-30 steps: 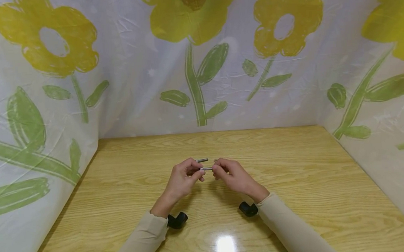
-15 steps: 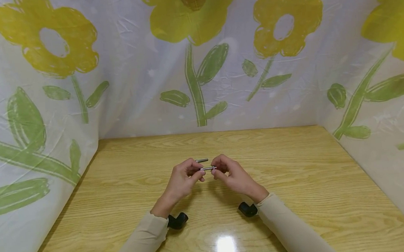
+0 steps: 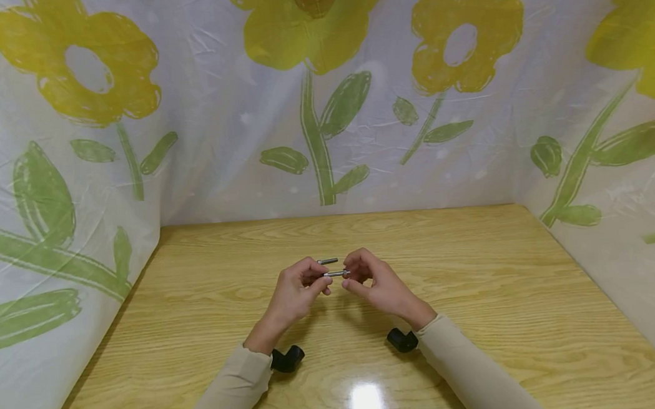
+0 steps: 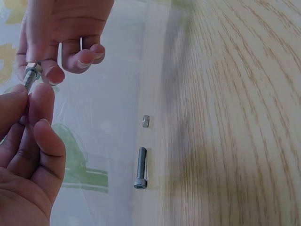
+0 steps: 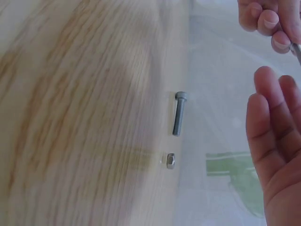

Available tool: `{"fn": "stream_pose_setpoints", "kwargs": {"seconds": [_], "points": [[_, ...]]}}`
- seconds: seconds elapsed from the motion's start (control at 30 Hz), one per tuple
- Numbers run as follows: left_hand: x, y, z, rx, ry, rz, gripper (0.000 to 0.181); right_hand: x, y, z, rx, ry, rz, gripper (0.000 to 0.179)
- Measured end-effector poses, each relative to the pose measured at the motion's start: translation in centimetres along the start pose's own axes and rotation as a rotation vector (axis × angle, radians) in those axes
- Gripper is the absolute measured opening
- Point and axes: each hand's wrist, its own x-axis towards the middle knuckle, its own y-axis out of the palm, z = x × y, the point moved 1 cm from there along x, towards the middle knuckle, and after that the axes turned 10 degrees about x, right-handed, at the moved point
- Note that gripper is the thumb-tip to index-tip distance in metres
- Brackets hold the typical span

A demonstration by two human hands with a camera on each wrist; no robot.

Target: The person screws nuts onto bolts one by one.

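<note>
In the head view my left hand [image 3: 297,289] pinches a steel bolt [image 3: 334,273] between thumb and forefinger, held level above the table. A hex nut [image 4: 34,68] sits on the threaded end of that bolt in the left wrist view. Around the nut, my right hand [image 3: 378,284] has its thumb and forefinger spread, the thumb a little below the nut; whether the forefinger touches it I cannot tell. Beyond the hands lies a second bolt [image 5: 179,113], a socket-head one, on the table. A loose nut [image 5: 170,161] is just past its tip, hidden in the head view.
The wood-grain table [image 3: 483,357] is walled at the back and sides by a white cloth [image 3: 209,111] with yellow flowers. Black angled pieces sit at the left wrist [image 3: 288,359] and the right wrist [image 3: 402,339].
My right thumb and forefinger have parted from their pinch at the bolt's end, so the nut there shows. My left hand keeps its hold and place.
</note>
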Motion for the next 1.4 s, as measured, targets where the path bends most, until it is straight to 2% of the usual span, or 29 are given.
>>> {"fn": "stream_pose_setpoints", "kwargs": {"seconds": [0.17, 0.33, 0.5, 0.6, 0.73, 0.9, 1.03, 1.13, 1.23, 1.33, 1.4], "points": [[0.0, 0.1, -0.1, 0.000, -0.007, -0.005, 0.008, 0.0, 0.0, -0.1, 0.003, -0.025, 0.019, 0.013], [0.0, 0.1, -0.2, 0.020, -0.009, -0.005, 0.006, 0.0, -0.1, 0.0, -0.054, -0.010, 0.019, 0.028], [0.0, 0.0, -0.1, 0.004, -0.006, -0.003, 0.007, 0.0, -0.1, 0.0, -0.047, -0.003, -0.003, 0.019], [0.0, 0.0, -0.1, -0.011, -0.011, 0.000, 0.009, 0.0, 0.0, 0.0, -0.009, -0.014, 0.006, 0.024], [0.0, 0.0, -0.1, -0.012, -0.010, 0.004, 0.009, 0.0, 0.0, -0.1, -0.006, -0.022, 0.030, 0.016], [0.0, 0.1, -0.1, -0.009, -0.006, 0.007, 0.010, 0.0, 0.0, -0.2, -0.046, 0.002, 0.028, 0.031], [0.0, 0.1, -0.1, -0.011, -0.005, 0.003, 0.009, -0.1, 0.0, -0.1, -0.047, 0.007, 0.003, 0.021], [0.0, 0.0, -0.1, -0.014, -0.003, -0.002, 0.009, -0.1, 0.0, 0.0, -0.023, 0.000, -0.004, 0.024], [0.0, 0.1, -0.1, -0.002, 0.002, -0.002, 0.007, -0.1, 0.1, 0.5, 0.002, -0.017, 0.014, 0.022], [-0.1, 0.1, -0.3, 0.017, 0.003, -0.006, 0.006, -0.3, 0.2, 2.1, -0.028, -0.022, 0.027, 0.010], [-0.1, 0.1, -0.3, 0.023, 0.006, -0.009, 0.006, -0.4, 0.2, 3.0, -0.052, -0.013, 0.031, 0.012]]}}
